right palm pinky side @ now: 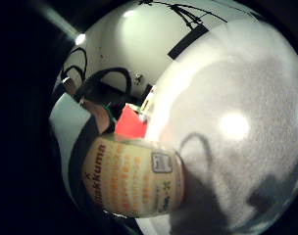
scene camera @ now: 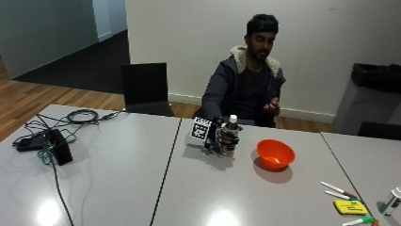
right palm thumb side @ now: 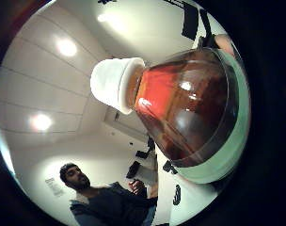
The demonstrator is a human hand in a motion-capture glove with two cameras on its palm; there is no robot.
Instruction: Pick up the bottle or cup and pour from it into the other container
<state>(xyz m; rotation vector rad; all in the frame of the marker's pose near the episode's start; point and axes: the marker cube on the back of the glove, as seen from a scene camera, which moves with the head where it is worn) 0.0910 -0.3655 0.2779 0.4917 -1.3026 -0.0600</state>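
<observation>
1. Outside view: a person sits behind the grey surface point(scene camera: 206, 188). The gloved right hand point(scene camera: 220, 137) is at a small bottle point(scene camera: 230, 136) that stands upright on the surface, just beside an orange bowl point(scene camera: 276, 154) and apart from it.
2. Fingers: they are curled round the bottle's body, grasping it. The hand covers most of the lower bottle, so whether its base touches the surface cannot be told from here.
3. Bottle detail: white cap point(right palm thumb side: 112, 84) on, dark reddish-brown liquid inside, seen close in the thumb side palm view. The little finger side palm view shows a pale yellow label point(right palm pinky side: 134, 178) with orange print; only a few letters are readable.
4. Bowl: in the little finger side palm view only a red-orange sliver point(right palm pinky side: 131, 122) shows behind the bottle; its inside is not visible there. In the outside view its contents cannot be made out.
5. The person's bare hand point(scene camera: 270, 108) is raised at chest height, well apart from bottle and bowl.
6. Elsewhere on the surface: a black box with coiled cables point(scene camera: 53, 136) at the far end from the bowl; markers point(scene camera: 338, 190) and a yellow pad point(scene camera: 348, 206) near the front corner, partly cut off by the edge of view.
</observation>
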